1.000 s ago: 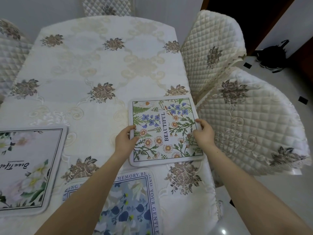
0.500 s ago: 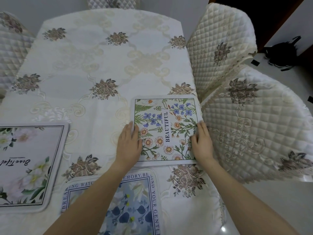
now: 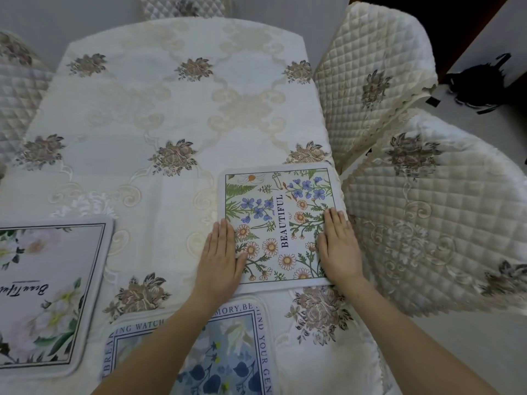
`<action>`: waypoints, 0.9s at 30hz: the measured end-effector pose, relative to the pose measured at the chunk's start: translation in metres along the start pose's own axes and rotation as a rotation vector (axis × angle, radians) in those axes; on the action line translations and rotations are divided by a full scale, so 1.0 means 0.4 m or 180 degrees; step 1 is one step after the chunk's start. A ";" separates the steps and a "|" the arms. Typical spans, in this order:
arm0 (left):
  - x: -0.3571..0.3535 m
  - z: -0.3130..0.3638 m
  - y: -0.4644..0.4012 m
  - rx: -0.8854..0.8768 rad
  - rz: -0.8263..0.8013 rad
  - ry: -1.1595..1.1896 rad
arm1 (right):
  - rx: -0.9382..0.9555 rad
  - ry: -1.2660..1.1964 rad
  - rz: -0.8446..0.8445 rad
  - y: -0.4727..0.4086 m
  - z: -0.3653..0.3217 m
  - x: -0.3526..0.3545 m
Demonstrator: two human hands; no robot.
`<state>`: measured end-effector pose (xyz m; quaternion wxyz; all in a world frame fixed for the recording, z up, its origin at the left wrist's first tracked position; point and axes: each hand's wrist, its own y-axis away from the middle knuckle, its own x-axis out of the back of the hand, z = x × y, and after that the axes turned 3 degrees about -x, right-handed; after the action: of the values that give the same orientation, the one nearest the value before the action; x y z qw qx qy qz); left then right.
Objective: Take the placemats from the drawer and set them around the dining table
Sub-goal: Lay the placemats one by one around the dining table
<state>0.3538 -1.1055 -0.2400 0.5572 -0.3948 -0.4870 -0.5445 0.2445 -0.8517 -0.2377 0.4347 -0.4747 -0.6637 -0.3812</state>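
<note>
The table (image 3: 176, 115) fills most of the view, covered by a cream cloth with embroidered flowers. Quilted chairs (image 3: 445, 212) stand along its right side, touching the cloth edge.

Three placemats lie on the near half of the table. The white-flower placemat (image 3: 48, 295) lies at the near left. The blue-leaf placemat (image 3: 242, 352) lies nearest to me, partly under my left forearm. The daisy placemat (image 3: 278, 223) lies at the right edge, just beside the nearer chair and just beyond the blue-leaf placemat.

The daisy placemat lies flat, directly ahead of both hands. It looks nearly square; its printed word "BEAUTIFUL" runs near to far. It shows daisies, blue flowers and green fern leaves inside a thin dark frame with a white border.

My left hand (image 3: 221, 253) rests flat on its left edge, fingers straight, gripping nothing. My right hand (image 3: 339, 248) rests flat on its right edge in the same way. Both hands are equally near. I judge this placemat set; any further placemat belongs at the far places.
</note>
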 end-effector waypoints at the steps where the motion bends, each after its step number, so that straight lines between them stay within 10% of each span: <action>1: 0.001 0.001 -0.001 -0.0002 -0.0006 -0.0030 | 0.0010 0.0002 -0.0004 0.000 -0.001 0.000; 27: 0.032 0.068 -0.078 -0.0315 0.0114 0.0175 | 0.0179 0.0022 0.0106 -0.021 -0.043 0.037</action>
<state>0.3189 -1.0850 -0.2244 0.5598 -0.4154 -0.4369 -0.5685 0.2378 -0.8653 -0.2187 0.4564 -0.4719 -0.6646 -0.3568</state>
